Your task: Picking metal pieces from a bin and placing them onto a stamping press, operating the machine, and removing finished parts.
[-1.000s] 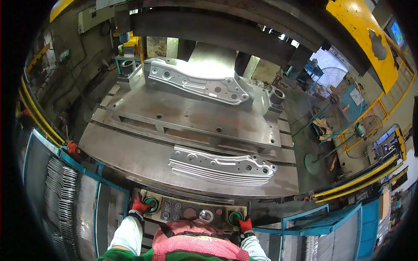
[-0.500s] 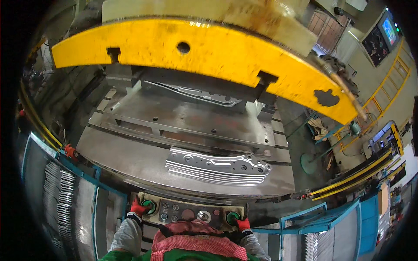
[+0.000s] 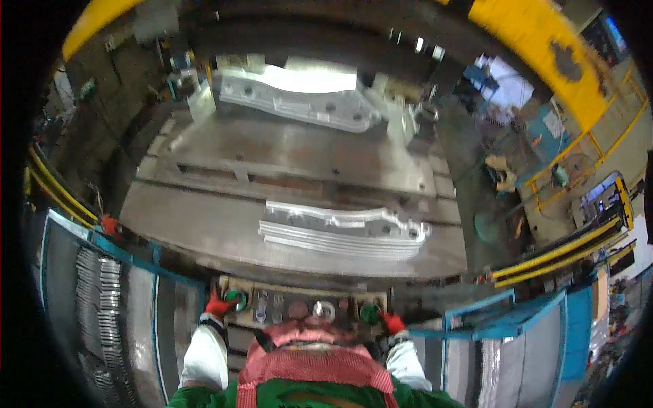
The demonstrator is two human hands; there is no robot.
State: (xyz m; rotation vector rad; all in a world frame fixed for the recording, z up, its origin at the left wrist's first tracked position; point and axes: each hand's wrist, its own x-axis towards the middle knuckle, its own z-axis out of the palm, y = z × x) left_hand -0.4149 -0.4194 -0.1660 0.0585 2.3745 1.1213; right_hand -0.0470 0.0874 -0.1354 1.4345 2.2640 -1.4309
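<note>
My left hand, in a red glove, rests at the left green ringed button of a control panel. Its fingers are apart and hold nothing. At the opposite end, my right hand, gloved alike, lies against the right green button, its blurred fingers seemingly apart. Beyond the panel, a stack of long ribbed metal panels lies on the press bed. Farther back, one shaped metal panel sits on the die under the raised part of the press.
Yellow press parts arch overhead at the upper right and left. Blue-framed racks with thin metal parts stand at the left and right. Yellow bars run along the right side, near a yellow ladder.
The yellow ram has risen, baring the metal panel on the die. My view has shifted, with motion blur. Both hands stay at the green buttons.
</note>
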